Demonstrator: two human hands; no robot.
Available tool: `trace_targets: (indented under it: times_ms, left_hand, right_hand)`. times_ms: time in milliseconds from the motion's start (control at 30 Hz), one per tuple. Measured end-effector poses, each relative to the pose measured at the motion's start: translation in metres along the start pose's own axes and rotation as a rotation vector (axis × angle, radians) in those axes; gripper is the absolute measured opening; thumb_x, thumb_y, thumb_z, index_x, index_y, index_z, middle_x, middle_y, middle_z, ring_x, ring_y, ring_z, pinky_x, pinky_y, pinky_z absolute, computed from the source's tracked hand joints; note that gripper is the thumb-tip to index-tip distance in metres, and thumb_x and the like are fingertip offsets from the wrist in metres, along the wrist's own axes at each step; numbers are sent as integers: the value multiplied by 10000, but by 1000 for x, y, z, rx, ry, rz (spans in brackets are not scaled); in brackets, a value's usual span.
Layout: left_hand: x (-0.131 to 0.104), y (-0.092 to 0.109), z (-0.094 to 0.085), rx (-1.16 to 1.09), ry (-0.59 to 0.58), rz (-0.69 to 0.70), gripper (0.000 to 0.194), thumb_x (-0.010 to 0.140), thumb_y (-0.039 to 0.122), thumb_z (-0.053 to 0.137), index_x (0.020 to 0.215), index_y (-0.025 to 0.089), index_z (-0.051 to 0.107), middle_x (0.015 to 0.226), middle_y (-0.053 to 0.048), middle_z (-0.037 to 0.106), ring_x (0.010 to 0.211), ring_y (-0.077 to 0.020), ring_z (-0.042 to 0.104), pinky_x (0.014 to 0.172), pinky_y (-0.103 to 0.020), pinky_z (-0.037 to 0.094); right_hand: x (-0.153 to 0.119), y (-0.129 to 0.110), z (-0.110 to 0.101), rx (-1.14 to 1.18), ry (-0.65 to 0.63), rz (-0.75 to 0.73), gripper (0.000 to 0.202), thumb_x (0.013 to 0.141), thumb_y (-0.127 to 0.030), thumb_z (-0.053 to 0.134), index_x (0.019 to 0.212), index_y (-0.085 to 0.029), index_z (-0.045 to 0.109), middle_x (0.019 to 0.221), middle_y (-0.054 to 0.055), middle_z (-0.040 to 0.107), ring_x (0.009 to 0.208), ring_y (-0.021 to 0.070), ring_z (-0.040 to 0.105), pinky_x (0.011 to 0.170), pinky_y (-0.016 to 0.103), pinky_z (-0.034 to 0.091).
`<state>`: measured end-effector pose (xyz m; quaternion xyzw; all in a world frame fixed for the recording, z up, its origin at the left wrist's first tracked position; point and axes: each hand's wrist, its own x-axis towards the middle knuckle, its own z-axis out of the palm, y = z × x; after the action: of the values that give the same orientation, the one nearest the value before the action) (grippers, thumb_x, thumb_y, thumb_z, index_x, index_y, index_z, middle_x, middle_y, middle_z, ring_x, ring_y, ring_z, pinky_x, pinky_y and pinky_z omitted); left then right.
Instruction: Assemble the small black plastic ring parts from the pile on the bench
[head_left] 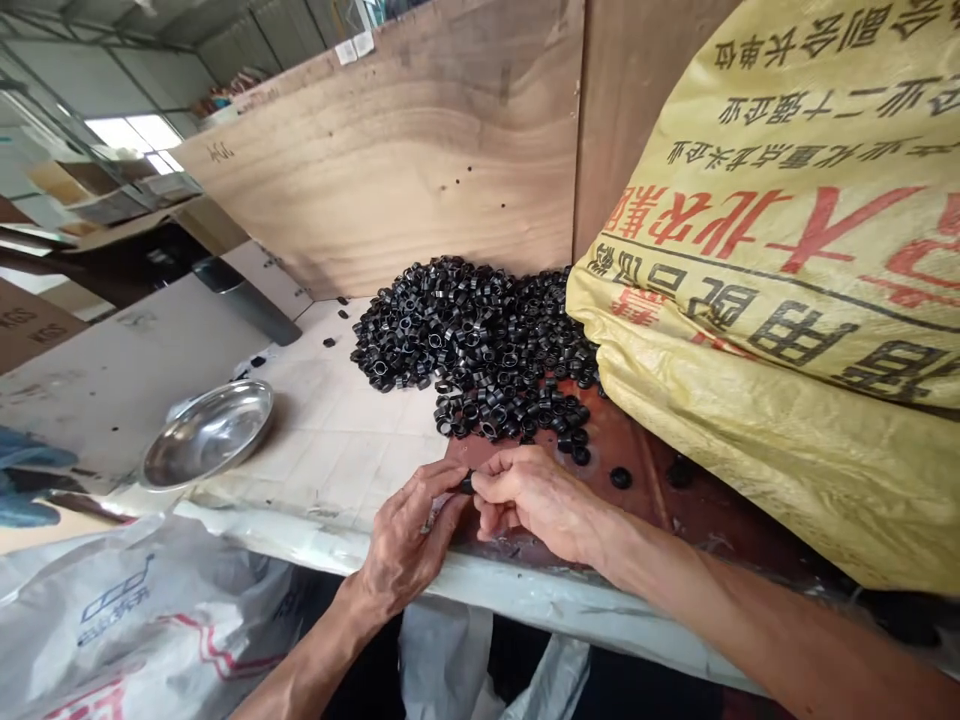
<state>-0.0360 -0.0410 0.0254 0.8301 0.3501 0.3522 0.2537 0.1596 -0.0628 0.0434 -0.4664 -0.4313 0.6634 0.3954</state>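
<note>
Near the table's front edge, my left hand [416, 525] and my right hand [529, 500] meet fingertip to fingertip. Between them they pinch a small black plastic ring [466, 483], mostly covered by the fingers. Just beyond the hands lies a heap of black plastic rings [465, 330], spread over pale cardboard and a reddish-brown surface. One loose black ring [620, 478] rests to the right of my right hand.
A steel bowl [210, 435] sits tilted at the left, with a dark cylinder [247, 300] behind it. A yellow woven sack [787, 300] bulges in from the right. A plywood board [420, 150] stands behind the heap. White plastic bags [150, 620] hang below the front edge.
</note>
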Motion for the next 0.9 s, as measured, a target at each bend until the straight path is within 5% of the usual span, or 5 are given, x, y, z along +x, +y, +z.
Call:
trace_targets:
  times_ms: [100, 200, 400, 567, 900]
  left_hand:
    - [4, 5, -9, -7, -225, -141, 188, 919, 182, 589, 1085, 218, 668, 1016, -58, 718, 854, -180, 691, 769, -290, 555]
    - [14, 11, -13, 68, -384, -255, 140, 923, 279, 604, 932, 193, 714, 880, -40, 698, 735, -160, 642, 683, -269, 506]
    - [42, 1, 9, 94, -41, -284, 189, 936, 351, 610, 963, 193, 711, 802, -25, 674, 697, -159, 624, 680, -279, 509]
    - [59, -20, 35, 251, -60, -122, 354, 878, 276, 680, 1222, 216, 626, 998, -46, 646, 749, -164, 644, 708, -300, 559]
    - [51, -20, 33, -262, 66, -210, 270, 836, 208, 710, 1101, 185, 670, 966, -46, 679, 774, -149, 651, 708, -275, 547]
  right_hand:
    - [2, -9, -21, -406, 26, -73, 285, 861, -318, 630, 607, -192, 609, 478, -7, 605, 462, 153, 595, 498, 250, 410]
    - [5, -21, -49, -1050, 348, -283, 225, 850, -244, 631, 631, -198, 608, 603, 9, 660, 571, 147, 590, 544, 254, 340]
    - [15, -17, -70, -1247, 280, -271, 136, 758, -113, 697, 870, -181, 666, 851, 68, 711, 741, 194, 651, 626, 269, 372]
    - [21, 2, -56, -1488, 278, -284, 101, 870, -151, 619, 965, -177, 640, 964, 85, 678, 785, 210, 660, 636, 293, 372]
    - [19, -5, -52, -1005, 257, -315, 74, 847, -192, 634, 915, -208, 610, 877, 25, 709, 745, 178, 676, 696, 287, 487]
